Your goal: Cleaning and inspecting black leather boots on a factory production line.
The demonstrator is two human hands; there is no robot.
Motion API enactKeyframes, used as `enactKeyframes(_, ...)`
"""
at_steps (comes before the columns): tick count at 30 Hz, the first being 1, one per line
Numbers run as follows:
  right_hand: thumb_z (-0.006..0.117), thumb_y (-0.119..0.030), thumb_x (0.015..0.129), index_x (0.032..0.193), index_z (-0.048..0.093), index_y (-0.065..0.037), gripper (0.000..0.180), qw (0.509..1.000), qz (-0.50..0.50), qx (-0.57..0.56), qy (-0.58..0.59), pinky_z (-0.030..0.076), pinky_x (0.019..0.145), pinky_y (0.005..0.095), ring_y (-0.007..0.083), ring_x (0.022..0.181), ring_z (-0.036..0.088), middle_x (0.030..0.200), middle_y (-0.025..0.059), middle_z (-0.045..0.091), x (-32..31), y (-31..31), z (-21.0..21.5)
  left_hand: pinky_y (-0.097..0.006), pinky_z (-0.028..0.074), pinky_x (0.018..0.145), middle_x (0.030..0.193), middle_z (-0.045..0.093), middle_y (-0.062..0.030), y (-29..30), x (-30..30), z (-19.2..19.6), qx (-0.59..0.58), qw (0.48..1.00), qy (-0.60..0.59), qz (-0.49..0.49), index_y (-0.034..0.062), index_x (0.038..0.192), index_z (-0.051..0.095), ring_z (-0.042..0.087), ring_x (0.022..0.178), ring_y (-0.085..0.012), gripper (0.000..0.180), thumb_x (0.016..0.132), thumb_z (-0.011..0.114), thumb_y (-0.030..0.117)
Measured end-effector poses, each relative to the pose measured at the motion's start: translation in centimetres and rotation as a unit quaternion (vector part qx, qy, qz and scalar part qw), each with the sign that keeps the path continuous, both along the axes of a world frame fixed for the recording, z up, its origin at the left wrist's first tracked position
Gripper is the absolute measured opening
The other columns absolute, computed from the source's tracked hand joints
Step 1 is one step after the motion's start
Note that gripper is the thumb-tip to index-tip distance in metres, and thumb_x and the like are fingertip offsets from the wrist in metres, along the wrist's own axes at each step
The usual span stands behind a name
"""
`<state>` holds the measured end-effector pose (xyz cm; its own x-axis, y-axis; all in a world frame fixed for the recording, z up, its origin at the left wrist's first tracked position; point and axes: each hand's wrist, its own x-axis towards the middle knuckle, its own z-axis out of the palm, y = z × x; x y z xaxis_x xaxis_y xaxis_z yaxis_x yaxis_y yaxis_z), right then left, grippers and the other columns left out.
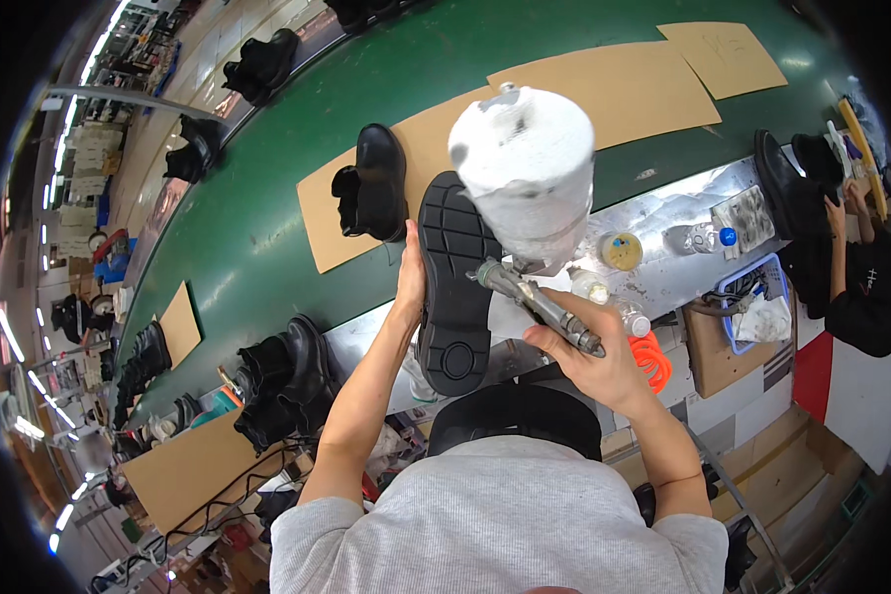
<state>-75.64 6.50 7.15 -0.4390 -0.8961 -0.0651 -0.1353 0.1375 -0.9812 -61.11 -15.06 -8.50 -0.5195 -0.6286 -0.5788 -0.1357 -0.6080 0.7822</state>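
My left hand is closed along the left side of a black boot, whose treaded sole faces me. In my right hand is a spray gun, with my fingers wrapped round its grey metal body. Above the gun stands its large white, smeared cup. The gun's nozzle end is close to the right edge of the sole. Behind the cup and gun, part of the boot's toe and right side is hidden.
A black boot lies on cardboard on the green bench. Bottles and a yellowish jar stand at right, near an orange coiled hose and a blue basket. More boots sit left. A co-worker's arm shows far right.
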Motion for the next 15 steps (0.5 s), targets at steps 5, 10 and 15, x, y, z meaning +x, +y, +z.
enactKeyframes(5, 0.071, -0.023, 0.081, 0.104, 0.059, 0.007, 0.039, 0.999, 0.04, 0.026, -0.012, 0.046, 0.064, 0.0312, 0.0224, 0.069, 0.061, 0.082, 0.0177, 0.063, 1.7, -1.0, 0.4, -0.028, 0.041, 0.091, 0.113, 0.061, -0.0099, 0.2, 1.5, 1.1, -0.04, 0.999, -0.026, -0.01, -0.0021, 0.121, 0.055, 0.055, 0.102, -0.0172, 0.076, 0.093, 0.027, 0.063)
enactKeyframes(10, 0.072, -0.022, 0.08, 0.106, 0.06, 0.007, 0.041, 0.999, 0.026, 0.02, 0.01, 0.047, 0.065, 0.0303, 0.0179, 0.069, 0.06, 0.082, 0.016, 0.065, 2.9, -0.9, -0.1, -0.029, 0.047, 0.087, 0.112, 0.062, -0.0114, -0.4, 3.7, 2.3, -0.033, 0.999, -0.01, 0.005, -0.0018, 0.123, 0.054, 0.059, 0.098, -0.018, 0.077, 0.093, 0.025, 0.063)
enactKeyframes(15, 0.071, -0.021, 0.081, 0.109, 0.059, 0.007, 0.041, 0.997, 0.061, 0.049, -0.008, 0.046, 0.065, 0.0281, 0.0155, 0.069, 0.059, 0.081, 0.0132, 0.065, 3.2, -1.5, -0.3, -0.031, 0.049, 0.089, 0.114, 0.061, -0.0129, -0.8, 5.0, 5.8, -0.01, 1.0, -0.001, 0.019, -0.002, 0.126, 0.05, 0.061, 0.1, -0.0204, 0.074, 0.095, 0.022, 0.059)
